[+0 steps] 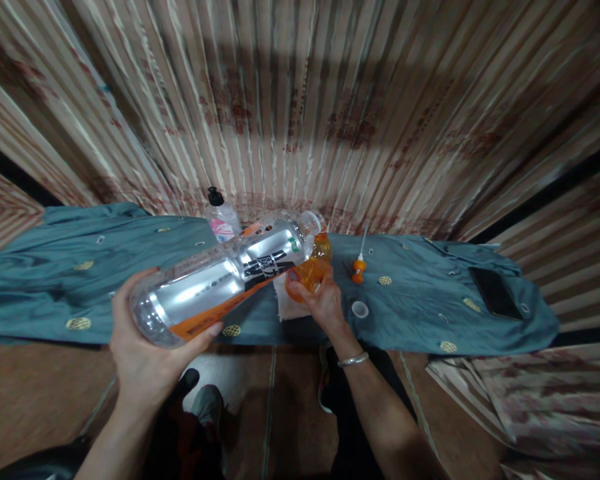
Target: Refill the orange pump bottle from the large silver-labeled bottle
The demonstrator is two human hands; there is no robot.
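Note:
My left hand (147,337) is wrapped round the base of a large clear plastic bottle (220,277) with a silver and orange label. The bottle is tilted, its uncapped mouth at the upper right, over an orange translucent bottle (311,270). Around that smaller bottle my right hand (325,300) is closed, steadying it above a folded pale cloth (287,303). Whether liquid flows between the two mouths I cannot tell. An orange pump top (359,270) with a clear straw lies to the right. Near my right wrist is a white bottle cap (360,309).
Behind the large bottle stands a clear bottle with a black pump and pink label (223,223). A black phone (495,293) lies at the right end of the teal patterned cloth (415,300) covering the narrow table. A pleated striped curtain (300,100) hangs along the back.

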